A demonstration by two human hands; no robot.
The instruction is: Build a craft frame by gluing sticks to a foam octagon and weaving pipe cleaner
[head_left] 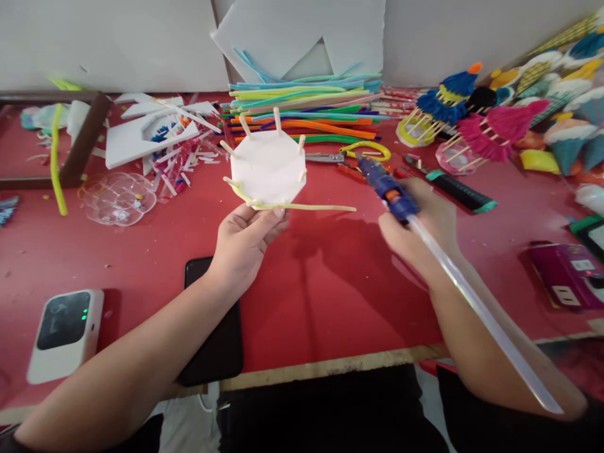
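Between the thumb and fingers of my left hand (250,242) is a white foam disc (268,167), held up above the table. Several short wooden sticks (277,121) stand out around its rim. A yellow pipe cleaner (311,207) runs along the disc's lower edge near my thumb, its loose end pointing right. My right hand (425,220) is wrapped round a blue hot glue gun (389,189), its nozzle aimed up and left, apart from the disc. A long clear glue stick (481,311) sticks out of the gun's back.
Coloured pipe cleaners (306,100) are piled at the back, with foam scraps (141,138) to their left. Pliers (325,158) and a utility knife (460,189) lie behind the gun. A phone (214,343) lies under my left forearm. Finished-looking blue and pink crafts (500,129) stand at right.
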